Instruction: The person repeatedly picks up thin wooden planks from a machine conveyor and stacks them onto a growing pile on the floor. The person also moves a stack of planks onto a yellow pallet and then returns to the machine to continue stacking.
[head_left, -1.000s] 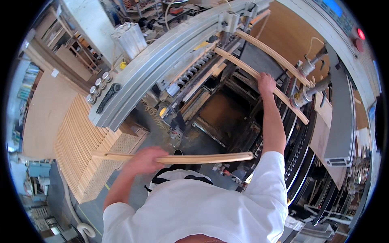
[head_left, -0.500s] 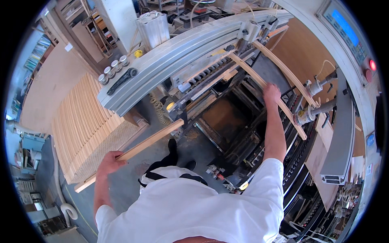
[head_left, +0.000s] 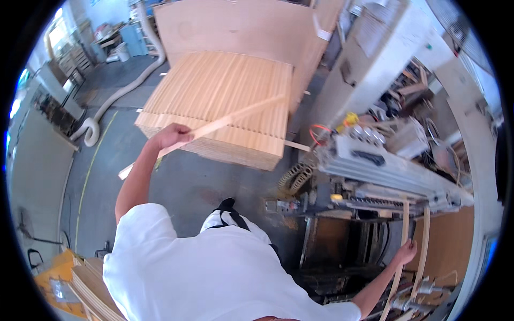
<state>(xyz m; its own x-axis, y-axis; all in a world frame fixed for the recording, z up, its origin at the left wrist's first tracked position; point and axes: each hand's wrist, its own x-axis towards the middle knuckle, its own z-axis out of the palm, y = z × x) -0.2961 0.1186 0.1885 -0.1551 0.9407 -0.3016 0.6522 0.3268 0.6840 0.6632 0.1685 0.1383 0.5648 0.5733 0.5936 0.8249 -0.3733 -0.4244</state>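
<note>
My left hand is closed round a long, pale wooden strip. The strip slants up to the right, its far part in front of a large stack of similar strips. Off to the right, my right hand is closed on another wooden strip lying across the machine. A second strip lies beside that one, apart from my hand.
The machine's grey metal beam crosses at the right, with round gauges and a coiled hose nearby. Behind the stack stands a large board. A ribbed duct runs along the floor at left. More boards are at lower left.
My view has swung left, bringing the stack toward the middle and the machine to the right edge. The left-hand strip now overlaps the stack; my right hand stays on its strip.
</note>
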